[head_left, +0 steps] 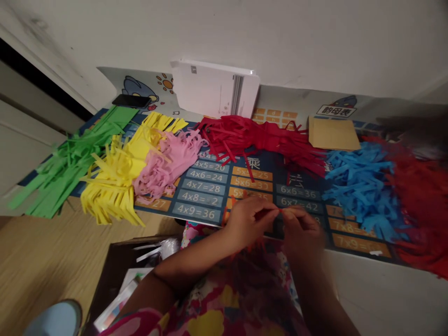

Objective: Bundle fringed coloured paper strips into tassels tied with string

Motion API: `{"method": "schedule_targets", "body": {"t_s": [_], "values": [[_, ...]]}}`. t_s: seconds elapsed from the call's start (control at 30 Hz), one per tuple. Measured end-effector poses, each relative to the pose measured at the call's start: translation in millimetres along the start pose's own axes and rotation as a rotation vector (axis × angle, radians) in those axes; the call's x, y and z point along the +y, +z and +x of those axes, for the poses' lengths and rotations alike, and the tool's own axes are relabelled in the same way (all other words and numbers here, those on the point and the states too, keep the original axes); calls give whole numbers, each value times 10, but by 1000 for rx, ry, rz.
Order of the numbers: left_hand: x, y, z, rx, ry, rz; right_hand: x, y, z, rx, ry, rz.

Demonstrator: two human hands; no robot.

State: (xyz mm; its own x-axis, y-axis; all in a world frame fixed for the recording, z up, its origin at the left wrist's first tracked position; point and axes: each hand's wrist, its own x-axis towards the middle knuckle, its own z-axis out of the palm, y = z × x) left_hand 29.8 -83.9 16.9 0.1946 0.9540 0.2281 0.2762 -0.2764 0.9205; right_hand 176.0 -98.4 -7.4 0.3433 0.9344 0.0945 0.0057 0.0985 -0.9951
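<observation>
My left hand (249, 219) is closed in a pinch at the front edge of the table mat. Orange-red fringed paper (228, 215) sticks out around and under it, mostly covered by the hand. Fingertips of my right hand (301, 229) press together right beside the left ones, and a tiny red-orange bit of the paper shows between the two hands. Behind them lies a dark red fringed paper bundle (259, 134). Blue fringed paper (362, 186) lies to the right of my right hand, next to a blurred red fringed heap (420, 210).
Green (75, 158), yellow (122, 158) and pink fringed paper (171, 161) cover the left of the printed mat (199, 212). A phone (131, 101), a white pad (210, 88) and tan paper (332, 133) are along the wall. A dark box (112, 261) stands below left.
</observation>
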Motion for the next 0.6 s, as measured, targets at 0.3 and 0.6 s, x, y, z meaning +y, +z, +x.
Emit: {"method": "schedule_targets", "body": {"t_s": [0.3, 0.6], "values": [[-20, -85, 18, -85, 22, -20, 83, -93, -10, -101, -46, -118], [-25, -134, 30, -138, -17, -175, 43, -186, 37, -320, -53, -127]]}}
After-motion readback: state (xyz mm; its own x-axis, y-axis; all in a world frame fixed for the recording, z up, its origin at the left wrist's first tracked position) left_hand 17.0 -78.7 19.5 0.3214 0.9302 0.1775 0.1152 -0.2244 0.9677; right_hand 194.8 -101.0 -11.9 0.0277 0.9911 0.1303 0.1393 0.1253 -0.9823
